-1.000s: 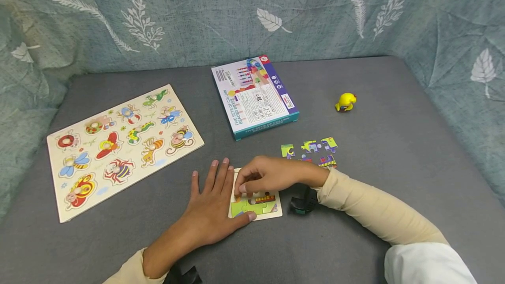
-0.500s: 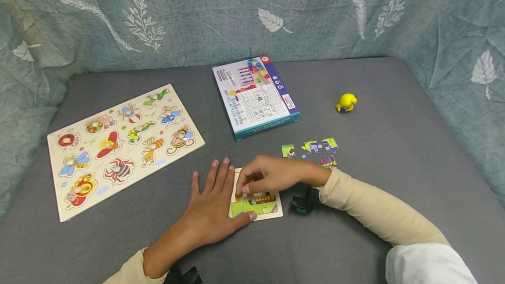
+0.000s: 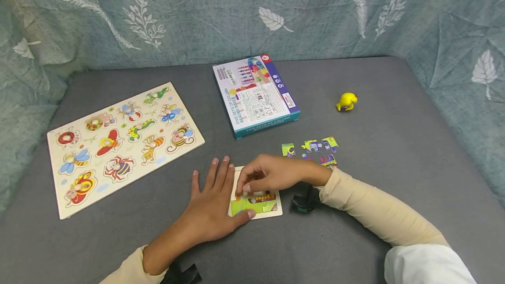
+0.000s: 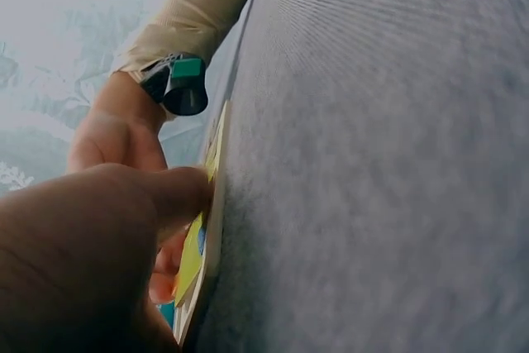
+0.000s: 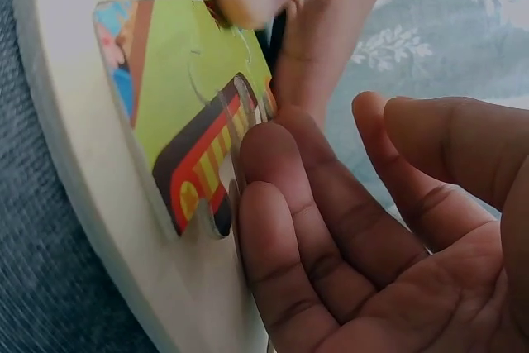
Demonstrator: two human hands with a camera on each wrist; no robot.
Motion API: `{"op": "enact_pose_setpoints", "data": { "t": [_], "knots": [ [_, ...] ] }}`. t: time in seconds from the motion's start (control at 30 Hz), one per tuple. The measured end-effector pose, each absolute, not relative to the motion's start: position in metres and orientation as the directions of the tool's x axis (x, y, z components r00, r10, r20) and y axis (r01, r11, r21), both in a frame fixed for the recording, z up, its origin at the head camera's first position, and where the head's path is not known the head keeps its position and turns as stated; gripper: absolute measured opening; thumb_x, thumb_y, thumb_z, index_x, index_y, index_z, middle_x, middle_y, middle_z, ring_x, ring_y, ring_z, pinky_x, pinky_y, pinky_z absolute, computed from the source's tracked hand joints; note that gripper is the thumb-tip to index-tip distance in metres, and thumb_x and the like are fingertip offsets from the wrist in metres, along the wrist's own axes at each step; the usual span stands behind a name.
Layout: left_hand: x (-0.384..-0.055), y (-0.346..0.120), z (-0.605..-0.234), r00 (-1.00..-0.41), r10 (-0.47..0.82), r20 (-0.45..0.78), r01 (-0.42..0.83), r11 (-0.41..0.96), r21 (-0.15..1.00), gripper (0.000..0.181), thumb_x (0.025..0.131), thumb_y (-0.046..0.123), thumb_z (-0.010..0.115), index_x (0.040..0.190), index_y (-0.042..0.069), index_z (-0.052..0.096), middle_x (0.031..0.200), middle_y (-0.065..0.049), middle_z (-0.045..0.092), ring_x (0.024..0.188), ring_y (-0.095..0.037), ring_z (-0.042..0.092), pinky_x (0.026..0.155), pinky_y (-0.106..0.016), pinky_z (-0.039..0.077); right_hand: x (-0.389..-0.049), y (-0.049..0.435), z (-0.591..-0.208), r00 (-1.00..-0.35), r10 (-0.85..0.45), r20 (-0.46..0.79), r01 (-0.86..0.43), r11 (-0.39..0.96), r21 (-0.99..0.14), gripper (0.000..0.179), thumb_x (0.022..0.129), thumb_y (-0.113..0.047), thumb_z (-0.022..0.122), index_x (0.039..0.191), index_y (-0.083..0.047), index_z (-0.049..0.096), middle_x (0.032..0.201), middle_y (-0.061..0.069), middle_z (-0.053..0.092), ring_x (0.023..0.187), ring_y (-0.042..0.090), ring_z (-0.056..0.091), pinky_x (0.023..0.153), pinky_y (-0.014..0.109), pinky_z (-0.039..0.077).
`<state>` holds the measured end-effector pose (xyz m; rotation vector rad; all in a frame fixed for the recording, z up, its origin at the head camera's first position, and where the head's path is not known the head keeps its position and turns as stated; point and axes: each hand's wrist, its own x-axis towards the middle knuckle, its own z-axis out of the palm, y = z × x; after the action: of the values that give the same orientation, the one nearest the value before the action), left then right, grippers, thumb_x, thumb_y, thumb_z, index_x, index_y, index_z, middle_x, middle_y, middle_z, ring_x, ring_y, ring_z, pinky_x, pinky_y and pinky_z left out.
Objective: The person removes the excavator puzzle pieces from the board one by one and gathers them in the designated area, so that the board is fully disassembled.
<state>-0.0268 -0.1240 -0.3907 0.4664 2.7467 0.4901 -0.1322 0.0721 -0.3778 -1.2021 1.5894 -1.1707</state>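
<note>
A small pale jigsaw board (image 3: 279, 208) lies between my hands. Joined green jigsaw pieces (image 5: 169, 59) fill its near part, with a black, red and yellow striped shape printed across them. My left hand (image 3: 209, 209) rests along the board's left side, fingers straight and spread, its thumb (image 4: 186, 192) over the near edge. Above the board is my right hand (image 3: 272, 173), palm down with bent fingers. Its fingertips (image 5: 269, 150) touch the board beside the striped pieces, while the thumb stays apart from them in the right wrist view. Nothing shows between thumb and fingers. The right hand hides the board's far part.
Several loose jigsaw pieces (image 3: 330, 143) lie beyond the right wrist, partly hidden by it. A wooden insect peg puzzle (image 3: 94, 148) is at the left. A beads box (image 3: 258, 100) and a yellow toy chick (image 3: 347, 101) stand farther back, before a leaf-patterned curtain (image 3: 189, 16).
</note>
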Motion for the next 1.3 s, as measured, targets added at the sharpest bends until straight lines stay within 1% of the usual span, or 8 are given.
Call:
{"op": "enact_pose_setpoints", "data": {
  "t": [0.13, 0.37, 0.57, 0.77, 0.9, 1.07, 1.2, 1.3],
  "knots": [
    [-0.0268, -0.1247, -0.3919, -0.904, 0.354, -0.24, 0.257, 0.898, 0.357, 0.102, 0.089, 0.075, 0.04, 0.155, 0.003, 0.009, 0.161, -0.013, -0.006, 0.146, -0.029, -0.013, 0.106, -0.063, -0.012, -0.1312, 0.0707, -0.376, -0.219, -0.972, -0.079, -0.249, 0.134, -0.959, 0.018, 0.099, -0.003, 0.054, 0.108, 0.0, 0.069, 0.102, 0.005, 0.069, 0.087, 0.016, 0.061, 0.082, 0.028, 0.049],
    [-0.026, -0.1227, -0.3914, -0.911, 0.353, -0.214, 0.263, 0.896, 0.359, 0.103, 0.088, 0.072, 0.048, 0.155, 0.002, 0.01, 0.161, -0.015, -0.004, 0.146, -0.031, -0.011, 0.106, -0.064, -0.01, -0.1311, 0.0702, -0.3752, -0.21, -0.975, -0.074, -0.245, 0.126, -0.961, 0.018, 0.099, -0.004, 0.054, 0.107, 0.001, 0.069, 0.101, 0.006, 0.069, 0.083, 0.018, 0.061, 0.077, 0.028, 0.049],
    [-0.0264, -0.1223, -0.3924, -0.914, 0.356, -0.197, 0.267, 0.89, 0.369, 0.103, 0.088, 0.071, 0.049, 0.155, 0.002, 0.01, 0.161, -0.015, -0.003, 0.146, -0.031, -0.011, 0.106, -0.064, -0.01, -0.1316, 0.0686, -0.3754, -0.221, -0.974, -0.055, -0.239, 0.109, -0.965, 0.017, 0.099, -0.003, 0.054, 0.107, 0.002, 0.069, 0.099, 0.008, 0.069, 0.084, 0.019, 0.061, 0.078, 0.029, 0.05],
    [-0.0281, -0.1221, -0.3927, -0.913, 0.349, -0.208, 0.258, 0.893, 0.369, 0.105, 0.087, 0.073, 0.049, 0.155, 0.004, 0.01, 0.161, -0.015, -0.003, 0.146, -0.031, -0.011, 0.106, -0.064, -0.01, -0.1302, 0.064, -0.3786, -0.25, -0.966, -0.065, -0.206, 0.119, -0.971, 0.014, 0.096, 0.0, 0.059, 0.105, 0.005, 0.067, 0.097, 0.007, 0.068, 0.085, 0.012, 0.064, 0.08, 0.032, 0.052],
    [-0.0284, -0.1221, -0.393, -0.916, 0.34, -0.211, 0.246, 0.895, 0.372, 0.105, 0.086, 0.074, 0.049, 0.156, 0.005, 0.011, 0.162, -0.014, -0.002, 0.146, -0.031, -0.011, 0.106, -0.064, -0.01, -0.13, 0.0619, -0.3807, -0.259, -0.963, -0.07, -0.192, 0.122, -0.974, 0.016, 0.093, 0.003, 0.061, 0.107, 0.006, 0.067, 0.098, 0.007, 0.068, 0.08, 0.009, 0.063, 0.074, 0.03, 0.053],
    [-0.0283, -0.122, -0.3933, -0.918, 0.337, -0.208, 0.245, 0.896, 0.371, 0.107, 0.085, 0.075, 0.05, 0.156, 0.005, 0.011, 0.162, -0.014, -0.002, 0.146, -0.031, -0.01, 0.106, -0.064, -0.009, -0.131, 0.0632, -0.3809, -0.254, -0.963, -0.086, -0.156, 0.129, -0.979, 0.019, 0.09, 0.005, 0.062, 0.108, 0.007, 0.066, 0.1, 0.007, 0.07, 0.076, 0.009, 0.063, 0.069, 0.027, 0.052],
    [-0.0277, -0.1221, -0.3939, -0.917, 0.338, -0.212, 0.248, 0.9, 0.358, 0.109, 0.084, 0.075, 0.05, 0.155, 0.003, 0.01, 0.162, -0.014, -0.003, 0.146, -0.03, -0.01, 0.107, -0.063, -0.009, -0.131, 0.0647, -0.3805, -0.24, -0.964, -0.114, -0.153, 0.153, -0.976, 0.018, 0.09, 0.003, 0.064, 0.107, 0.007, 0.067, 0.094, 0.004, 0.071, 0.079, 0.008, 0.064, 0.07, 0.027, 0.052],
    [-0.0271, -0.1221, -0.3944, -0.917, 0.337, -0.215, 0.248, 0.902, 0.354, 0.109, 0.084, 0.075, 0.05, 0.155, 0.002, 0.011, 0.162, -0.013, -0.003, 0.146, -0.03, -0.011, 0.107, -0.063, -0.009, -0.1303, 0.0647, -0.38, -0.227, -0.965, -0.133, -0.17, 0.174, -0.97, 0.016, 0.091, 0.001, 0.065, 0.105, 0.006, 0.068, 0.089, 0.001, 0.071, 0.076, 0.005, 0.062, 0.069, 0.025, 0.051]
  ]
}}
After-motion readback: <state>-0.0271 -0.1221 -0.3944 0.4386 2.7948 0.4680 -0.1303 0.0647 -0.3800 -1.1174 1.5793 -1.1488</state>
